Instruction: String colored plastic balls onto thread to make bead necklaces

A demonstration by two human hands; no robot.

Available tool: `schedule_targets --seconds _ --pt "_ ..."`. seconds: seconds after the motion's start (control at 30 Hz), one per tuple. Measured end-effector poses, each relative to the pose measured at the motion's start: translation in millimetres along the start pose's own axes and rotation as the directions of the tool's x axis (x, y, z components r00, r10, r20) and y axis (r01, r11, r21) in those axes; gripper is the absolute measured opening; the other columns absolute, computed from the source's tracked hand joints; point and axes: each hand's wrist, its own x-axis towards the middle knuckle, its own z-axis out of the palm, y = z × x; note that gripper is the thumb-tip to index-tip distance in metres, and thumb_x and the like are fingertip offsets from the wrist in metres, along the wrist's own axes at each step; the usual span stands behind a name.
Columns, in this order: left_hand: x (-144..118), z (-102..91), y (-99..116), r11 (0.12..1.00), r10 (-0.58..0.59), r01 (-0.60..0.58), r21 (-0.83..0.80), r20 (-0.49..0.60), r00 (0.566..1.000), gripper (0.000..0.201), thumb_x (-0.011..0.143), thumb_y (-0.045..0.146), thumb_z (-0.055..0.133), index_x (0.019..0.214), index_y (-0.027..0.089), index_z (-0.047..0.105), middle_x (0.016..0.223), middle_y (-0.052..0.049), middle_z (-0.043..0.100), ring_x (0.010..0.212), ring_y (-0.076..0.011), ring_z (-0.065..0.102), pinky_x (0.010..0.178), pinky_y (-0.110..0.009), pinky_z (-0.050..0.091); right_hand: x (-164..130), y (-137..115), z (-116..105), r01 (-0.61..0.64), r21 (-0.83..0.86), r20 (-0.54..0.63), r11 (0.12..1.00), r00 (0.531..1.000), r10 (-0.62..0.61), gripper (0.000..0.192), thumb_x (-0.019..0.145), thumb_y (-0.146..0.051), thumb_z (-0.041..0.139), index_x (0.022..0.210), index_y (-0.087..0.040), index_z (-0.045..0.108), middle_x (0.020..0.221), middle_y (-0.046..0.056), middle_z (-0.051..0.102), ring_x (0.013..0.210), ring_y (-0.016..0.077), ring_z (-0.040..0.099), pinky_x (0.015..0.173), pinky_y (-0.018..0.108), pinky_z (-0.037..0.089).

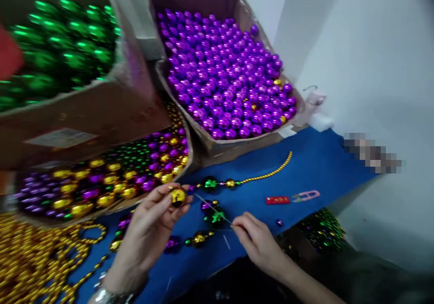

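- Left hand (pixel 149 225) pinches a gold bead (pixel 178 196), right hand (pixel 256 238) pinches a thin needle (pixel 213 209), just below the purple-bead box (pixel 203 137).
- Left of that box, a green-bead box (pixel 84 109), blurred and cut off.
- Below it, a mixed-bead tray (pixel 101 180).

Cardboard box of purple balls (pixel 224 73) at upper centre; box of green balls (pixel 61 46) at upper left; box of mixed strung beads (pixel 101 177) below it. Gold bead strands (pixel 30 259) heaped at lower left. Pink thread snips (pixel 307 196) and red packet (pixel 277 200) lie side by side on the blue surface (pixel 315 164).
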Motion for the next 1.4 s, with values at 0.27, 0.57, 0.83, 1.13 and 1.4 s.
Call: schedule_targets --seconds 0.27,0.57,0.83,1.13,1.4 --pt "-9 -21.6 -23 0.938 -0.119 0.055 -0.342 -0.169 0.978 0.013 0.079 0.015 0.062 0.091 0.012 0.064 0.097 -0.009 0.07 0.099 -0.0234 0.064 0.09 -0.035 0.053 -5 -5 8 0.061 0.199 0.044 0.978 0.997 -0.071 0.016 0.094 -0.019 0.038 0.093 -0.024 0.054 0.084 0.002 0.057 0.074 0.0158 0.057 0.069 0.028 0.045" --pt "-15 -27.2 -25 0.942 -0.141 0.109 -0.317 -0.079 0.987 0.016 0.083 0.019 0.059 0.096 0.012 0.062 0.101 -0.012 0.069 0.095 -0.0228 0.066 0.084 -0.032 0.055 -3 -7 9 0.106 0.163 0.025 0.981 0.993 -0.111 0.017 0.094 -0.018 0.038 0.097 -0.024 0.054 0.084 0.003 0.056 0.074 0.0161 0.057 0.068 0.029 0.045" --pt "-20 -20.1 -26 0.982 -0.04 0.021 -0.185 -0.101 0.994 0.018 0.08 0.022 0.064 0.096 0.016 0.058 0.093 -0.005 0.066 0.095 -0.0225 0.065 0.081 -0.031 0.054 -3 -8 10 0.108 0.147 0.051 0.983 0.992 -0.116 0.018 0.094 -0.016 0.038 0.098 -0.023 0.054 0.084 0.003 0.056 0.073 0.0158 0.057 0.067 0.028 0.045" --pt "-26 3.2 -28 0.942 0.199 -0.246 0.23 0.209 0.958 0.035 0.077 0.018 0.067 0.11 0.018 0.057 0.116 -0.011 0.061 0.111 -0.0255 0.056 0.091 -0.034 0.048 -3 -8 18 0.032 0.236 -0.059 0.971 0.998 -0.018 0.016 0.094 -0.017 0.04 0.096 -0.023 0.054 0.085 0.002 0.056 0.076 0.0141 0.056 0.069 0.026 0.044" --pt "-14 15.2 -33 0.968 0.06 -0.094 0.234 0.149 0.987 0.031 0.074 0.021 0.071 0.102 0.017 0.059 0.103 -0.008 0.066 0.092 -0.0216 0.065 0.082 -0.032 0.051 -9 2 10 0.089 0.225 -0.135 0.97 0.989 -0.059 0.018 0.094 -0.014 0.039 0.093 -0.023 0.055 0.084 0.002 0.055 0.076 0.014 0.055 0.07 0.026 0.043"
